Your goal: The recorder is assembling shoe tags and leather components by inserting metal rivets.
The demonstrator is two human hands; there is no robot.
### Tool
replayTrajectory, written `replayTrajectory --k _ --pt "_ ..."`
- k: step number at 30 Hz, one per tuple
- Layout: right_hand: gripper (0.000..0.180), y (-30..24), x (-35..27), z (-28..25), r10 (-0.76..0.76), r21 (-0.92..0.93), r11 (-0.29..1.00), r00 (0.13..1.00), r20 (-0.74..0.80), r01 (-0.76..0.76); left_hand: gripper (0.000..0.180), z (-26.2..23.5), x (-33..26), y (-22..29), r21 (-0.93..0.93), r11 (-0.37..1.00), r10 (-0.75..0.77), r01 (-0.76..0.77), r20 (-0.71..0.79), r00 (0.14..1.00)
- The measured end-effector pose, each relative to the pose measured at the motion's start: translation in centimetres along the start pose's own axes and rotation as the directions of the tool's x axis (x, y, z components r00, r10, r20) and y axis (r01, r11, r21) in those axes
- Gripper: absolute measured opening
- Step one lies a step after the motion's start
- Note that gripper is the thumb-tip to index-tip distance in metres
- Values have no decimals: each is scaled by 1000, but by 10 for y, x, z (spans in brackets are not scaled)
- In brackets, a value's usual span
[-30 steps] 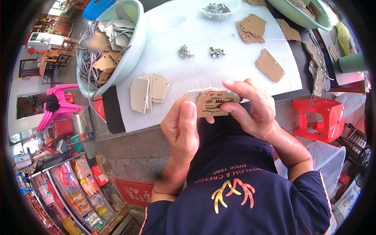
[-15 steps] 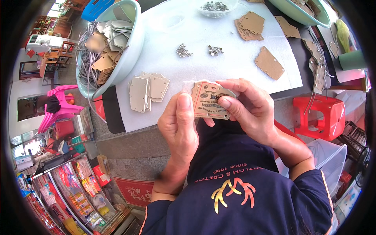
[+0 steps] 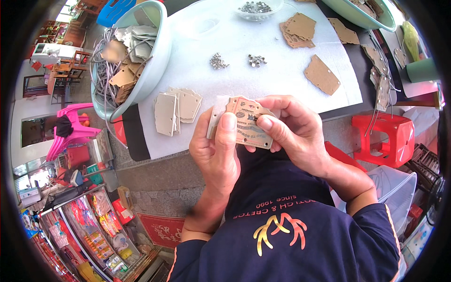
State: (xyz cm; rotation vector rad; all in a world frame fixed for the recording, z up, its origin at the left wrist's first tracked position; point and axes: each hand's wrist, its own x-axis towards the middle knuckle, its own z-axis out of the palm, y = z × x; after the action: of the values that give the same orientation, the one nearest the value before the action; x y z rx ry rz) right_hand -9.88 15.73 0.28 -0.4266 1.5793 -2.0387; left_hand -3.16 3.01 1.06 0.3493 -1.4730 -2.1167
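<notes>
Both hands hold a printed tan plaque (image 3: 245,128) with a jagged edge and small holes, just off the near edge of the table. Its left side is gripped by my left hand (image 3: 217,152), thumb flat on the printed face. On the right side, my right hand (image 3: 297,134) pinches it between thumb and fingers. A paler plate (image 3: 219,106) shows behind the plaque at its left. Nearby on the white sheet lie a stack of pale plates (image 3: 167,113) and two small heaps of shiny metal pieces, one on the left (image 3: 218,61) and one on the right (image 3: 257,60).
A pale blue basin (image 3: 159,56) full of plates and grey cords stands at the left. Brown plates (image 3: 322,75) lie on the right of the sheet (image 3: 197,47). A clear bowl (image 3: 256,15) holds more metal pieces. A red stool (image 3: 383,141) stands at the right.
The plaque has tilted and shifted slightly left, and more of the pale plate shows at its left side. Both hands keep their hold; the right hand has moved slightly left.
</notes>
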Motion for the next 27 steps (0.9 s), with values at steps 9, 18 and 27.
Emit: replayTrajectory --k 9,18,27 --pt "25 13 17 -9 -147 -270 947 983 109 171 23 -18 2 -10 -120 979 -168 163 -37 985" --pt "15 -23 65 -18 -159 -630 702 936 315 332 20 -33 0 -16 -167 971 -188 174 -77 979" --pt "11 -13 133 -14 -300 -804 208 819 490 557 19 -34 4 -18 -150 972 -186 178 -43 981"
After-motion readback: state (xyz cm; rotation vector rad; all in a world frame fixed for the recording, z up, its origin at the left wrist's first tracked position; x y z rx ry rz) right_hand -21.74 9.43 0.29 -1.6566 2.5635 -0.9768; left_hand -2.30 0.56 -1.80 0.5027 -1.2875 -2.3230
